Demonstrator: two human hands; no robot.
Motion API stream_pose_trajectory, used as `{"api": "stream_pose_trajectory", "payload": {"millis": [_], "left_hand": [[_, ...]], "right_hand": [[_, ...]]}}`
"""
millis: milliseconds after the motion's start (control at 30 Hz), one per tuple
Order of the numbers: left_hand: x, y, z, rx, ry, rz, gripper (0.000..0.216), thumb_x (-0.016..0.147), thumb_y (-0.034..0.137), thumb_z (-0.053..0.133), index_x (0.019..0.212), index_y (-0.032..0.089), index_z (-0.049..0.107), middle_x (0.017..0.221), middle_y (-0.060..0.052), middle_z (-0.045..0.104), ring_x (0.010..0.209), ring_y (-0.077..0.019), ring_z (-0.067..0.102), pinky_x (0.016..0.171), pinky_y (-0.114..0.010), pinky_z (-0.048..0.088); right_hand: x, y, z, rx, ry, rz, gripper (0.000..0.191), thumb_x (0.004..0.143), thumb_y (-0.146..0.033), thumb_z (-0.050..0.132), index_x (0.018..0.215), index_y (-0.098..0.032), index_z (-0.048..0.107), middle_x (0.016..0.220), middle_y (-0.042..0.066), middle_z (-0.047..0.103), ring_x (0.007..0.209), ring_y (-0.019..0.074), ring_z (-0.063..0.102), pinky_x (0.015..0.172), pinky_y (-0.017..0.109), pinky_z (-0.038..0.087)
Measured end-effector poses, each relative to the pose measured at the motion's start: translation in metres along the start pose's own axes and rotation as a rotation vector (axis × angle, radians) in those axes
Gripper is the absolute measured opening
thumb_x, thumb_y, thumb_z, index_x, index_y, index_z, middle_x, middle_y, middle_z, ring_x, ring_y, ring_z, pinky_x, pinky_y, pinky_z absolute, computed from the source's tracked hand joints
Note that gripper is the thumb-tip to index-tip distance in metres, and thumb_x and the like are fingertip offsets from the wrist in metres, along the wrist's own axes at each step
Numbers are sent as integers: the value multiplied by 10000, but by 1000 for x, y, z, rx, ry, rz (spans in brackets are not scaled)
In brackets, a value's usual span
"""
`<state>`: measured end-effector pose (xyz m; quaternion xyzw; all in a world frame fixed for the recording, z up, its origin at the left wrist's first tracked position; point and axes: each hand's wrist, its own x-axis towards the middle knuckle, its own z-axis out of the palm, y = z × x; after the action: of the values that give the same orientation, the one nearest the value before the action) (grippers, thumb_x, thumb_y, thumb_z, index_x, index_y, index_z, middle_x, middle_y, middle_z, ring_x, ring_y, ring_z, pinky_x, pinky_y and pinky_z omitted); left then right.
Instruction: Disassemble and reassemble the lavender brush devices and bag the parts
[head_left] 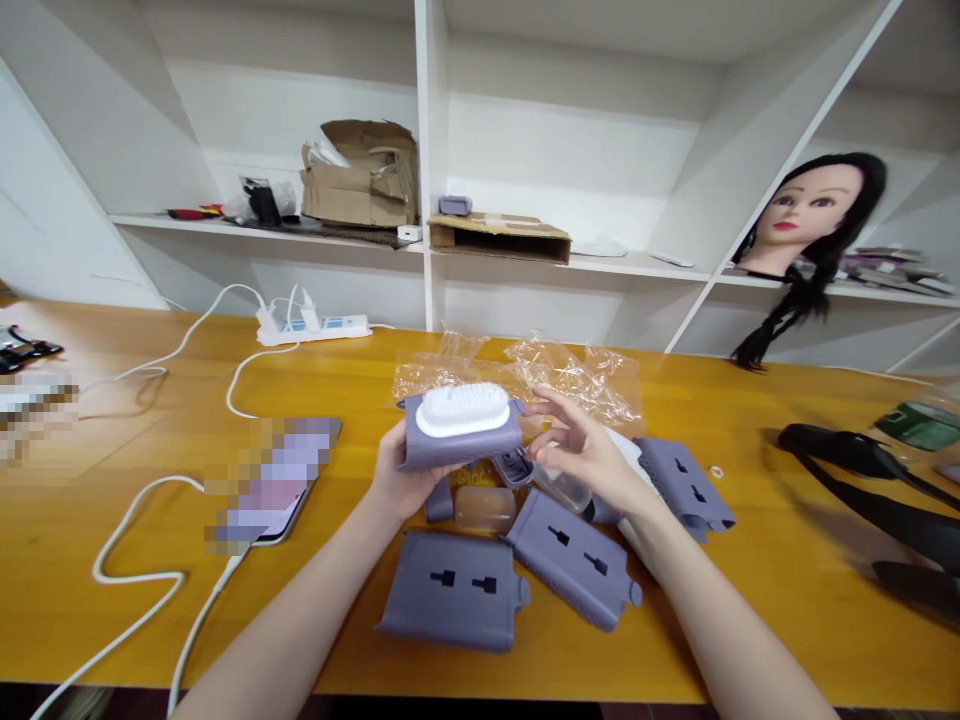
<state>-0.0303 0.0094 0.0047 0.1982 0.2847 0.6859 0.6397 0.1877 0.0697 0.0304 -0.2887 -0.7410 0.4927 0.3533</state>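
My left hand (401,478) is closed round a purple block (459,445) that carries a white bristled brush pad (463,408) on top, held above the wooden table (135,470). My right hand (581,450) hovers just right of the block with fingers spread and holds nothing. Under the hands lie three purple covers with black slots (450,588) (574,553) (686,482), a small clear bottle (566,487) and a translucent piece (484,507).
Crumpled clear plastic bags (570,378) lie behind the hands. A phone (274,480) on a white cable (127,575) and a power strip (315,328) are to the left. Dark tools (862,455) lie right. Shelves hold cardboard boxes (364,175) and a mannequin head (814,215).
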Motion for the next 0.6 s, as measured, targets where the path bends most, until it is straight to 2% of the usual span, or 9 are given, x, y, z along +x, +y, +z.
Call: {"api": "stream_pose_trajectory", "payload": {"millis": [67, 133, 300, 467, 600], "left_hand": [[-3, -4, 3, 20, 0, -34, 433, 710, 287, 566, 1124, 184, 640, 956, -74, 723, 965, -300, 631, 831, -460, 514], [-5, -6, 6, 25, -1, -72, 375, 713, 265, 557, 1062, 180, 665, 946, -67, 726, 979, -298, 629, 868, -477, 495], [-9, -4, 9, 15, -20, -149, 280, 705, 226, 523, 918, 157, 691, 883, -64, 732, 905, -289, 652, 869, -512, 493], [-9, -1, 8, 52, -55, -153, 297, 720, 257, 510, 936, 147, 683, 936, -93, 718, 859, -305, 654, 747, -536, 537], [-9, -4, 6, 154, -77, -114, 278, 733, 291, 574, 955, 163, 682, 992, -100, 706, 897, -304, 647, 731, -487, 551]], "right_hand": [[-3, -3, 8, -5, -93, 8, 879, 667, -314, 731, 1409, -371, 265, 1403, 92, 397, 788, 160, 643, 677, 342, 570], [-5, -4, 15, 6, -124, 14, 934, 662, -299, 731, 1431, -379, 208, 1422, 78, 387, 810, 170, 639, 699, 357, 579], [-5, 3, 16, -5, -62, 29, 816, 670, -255, 718, 1381, -319, 323, 1173, 61, 586, 795, 191, 631, 738, 391, 567], [-2, 9, 10, -87, -2, -30, 758, 611, -287, 763, 1286, -316, 421, 1309, 65, 455, 788, 176, 594, 666, 363, 548], [-2, 7, 11, -154, 51, -15, 801, 580, -309, 774, 1291, -299, 403, 1291, 77, 464, 752, 176, 565, 648, 381, 537]]}}
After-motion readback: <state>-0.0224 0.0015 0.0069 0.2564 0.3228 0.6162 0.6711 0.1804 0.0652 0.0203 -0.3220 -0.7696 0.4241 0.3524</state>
